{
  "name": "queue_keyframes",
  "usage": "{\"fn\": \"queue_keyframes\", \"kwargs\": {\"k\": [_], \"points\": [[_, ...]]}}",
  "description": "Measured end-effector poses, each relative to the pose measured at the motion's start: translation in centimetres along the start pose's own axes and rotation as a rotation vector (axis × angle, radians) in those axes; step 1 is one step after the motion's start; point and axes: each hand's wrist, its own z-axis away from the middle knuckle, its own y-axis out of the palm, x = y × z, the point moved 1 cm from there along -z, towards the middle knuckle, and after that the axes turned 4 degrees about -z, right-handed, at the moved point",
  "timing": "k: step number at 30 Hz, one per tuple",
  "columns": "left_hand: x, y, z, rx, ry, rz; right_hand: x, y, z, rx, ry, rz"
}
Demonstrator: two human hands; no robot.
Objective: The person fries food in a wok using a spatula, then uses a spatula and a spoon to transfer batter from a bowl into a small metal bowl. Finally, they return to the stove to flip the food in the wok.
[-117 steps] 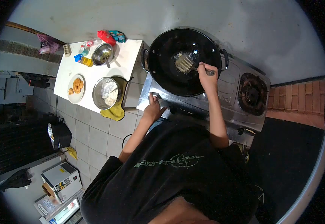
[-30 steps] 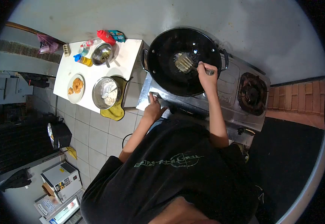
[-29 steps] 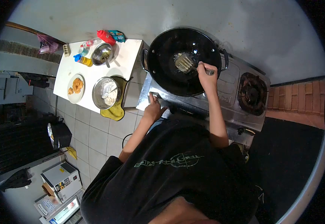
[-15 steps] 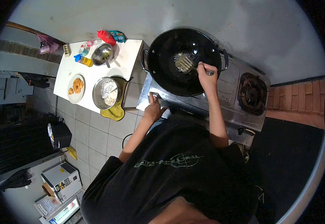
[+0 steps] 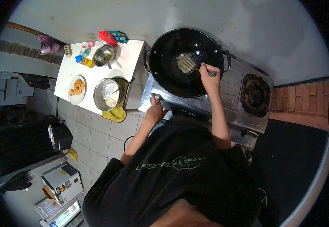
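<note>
My right hand is wrapped round the handle of a slotted turner, whose blade lies low in a black wok. Around the blade there are some bubbling oil and small pale bits; what lies beneath it is hidden. The wok sits over the left side of a steel gas stove. At the stove's front left corner rests my left hand, with fingers stretched onto the metal and thumb apart, holding nothing.
Left of the stove, a white table bears a steel bowl with white batter, a plate of fried pieces, a smaller steel bowl with a spoon, and several bottles. A second burner is at the right.
Both hands stay in nearly the same places. The turner's blade has shifted only very slightly in the wok.
</note>
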Motion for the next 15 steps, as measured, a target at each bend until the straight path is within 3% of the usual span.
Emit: {"fn": "queue_keyframes", "kwargs": {"k": [15], "points": [[-0.25,-0.63,0.18,0.028,-0.009,0.030,0.03,-0.04,0.01,0.005,0.036,0.006]]}}
